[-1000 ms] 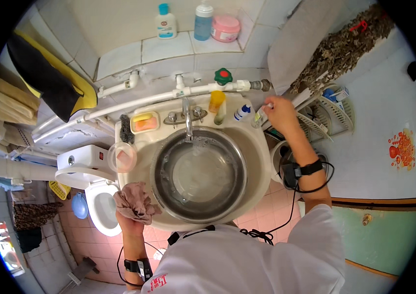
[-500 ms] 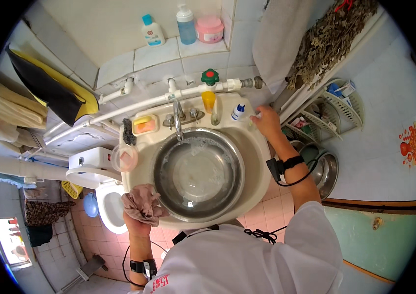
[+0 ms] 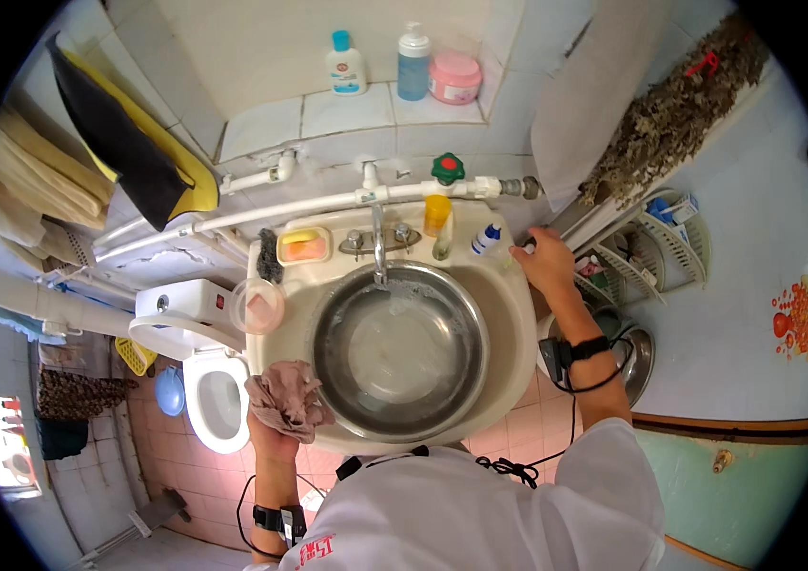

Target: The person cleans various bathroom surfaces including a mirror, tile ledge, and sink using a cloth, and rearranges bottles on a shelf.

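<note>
My left hand (image 3: 273, 443) holds a crumpled brownish-pink cloth (image 3: 288, 400) at the front left of the sink (image 3: 520, 366). Beside the cloth, a round metal basin (image 3: 480, 347) with cloudy water sits in the sink under the faucet (image 3: 379, 243). At the sink's back right corner is my right hand (image 3: 547, 263), its fingers drawn together at the rim. Something small and pale may be at its fingertips, too small to make out. Just left of that hand stands a small white bottle with a blue cap (image 3: 486, 239).
A yellow cup (image 3: 436, 215), a soap dish (image 3: 305, 246), a dark scrubber (image 3: 269, 255) and a clear round container (image 3: 259, 306) line the sink's edge. A toilet (image 3: 217, 400) stands left. Corner racks (image 3: 659, 249) and metal bowls (image 3: 640, 366) are right.
The whole view has shifted, so the sink appears slightly farther right and lower. Both hands keep nearly the same places against the sink; the left still holds the cloth.
</note>
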`<state>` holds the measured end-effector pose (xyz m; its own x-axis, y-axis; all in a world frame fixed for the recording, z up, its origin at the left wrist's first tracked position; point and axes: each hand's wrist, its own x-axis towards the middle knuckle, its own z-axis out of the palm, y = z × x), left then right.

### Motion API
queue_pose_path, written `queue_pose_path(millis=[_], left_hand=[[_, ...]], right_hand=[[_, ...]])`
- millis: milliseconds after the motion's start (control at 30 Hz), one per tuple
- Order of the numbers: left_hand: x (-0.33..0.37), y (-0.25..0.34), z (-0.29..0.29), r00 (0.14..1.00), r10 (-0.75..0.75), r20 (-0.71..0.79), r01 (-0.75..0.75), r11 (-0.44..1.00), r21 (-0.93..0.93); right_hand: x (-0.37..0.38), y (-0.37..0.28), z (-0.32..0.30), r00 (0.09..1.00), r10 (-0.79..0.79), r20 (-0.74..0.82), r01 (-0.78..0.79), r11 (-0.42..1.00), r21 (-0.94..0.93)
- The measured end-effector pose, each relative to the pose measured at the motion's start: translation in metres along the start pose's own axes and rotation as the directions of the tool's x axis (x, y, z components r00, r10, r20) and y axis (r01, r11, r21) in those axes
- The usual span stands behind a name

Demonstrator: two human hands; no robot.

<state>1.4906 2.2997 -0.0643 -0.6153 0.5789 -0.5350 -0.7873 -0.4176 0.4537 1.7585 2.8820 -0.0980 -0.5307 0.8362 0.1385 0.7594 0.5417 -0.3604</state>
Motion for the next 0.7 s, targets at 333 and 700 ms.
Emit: queue_pose_path(millis=[333,700], left_hand=[[0.013,0.084,-0.027,0.997,-0.048,-0.059,0.048,0.999,0.005],[0.01,0.156,-0.072,0.928,0.142,-0.345,-0.151,0.989,0.0]], right_hand=[[0.162,-0.328,-0.074,0.879,-0.391,-0.275,0.465,0.831,0.304],[0.282,-0.518,-0.011,0.926,-0.242,-0.289,0.285,0.951,0.117]])
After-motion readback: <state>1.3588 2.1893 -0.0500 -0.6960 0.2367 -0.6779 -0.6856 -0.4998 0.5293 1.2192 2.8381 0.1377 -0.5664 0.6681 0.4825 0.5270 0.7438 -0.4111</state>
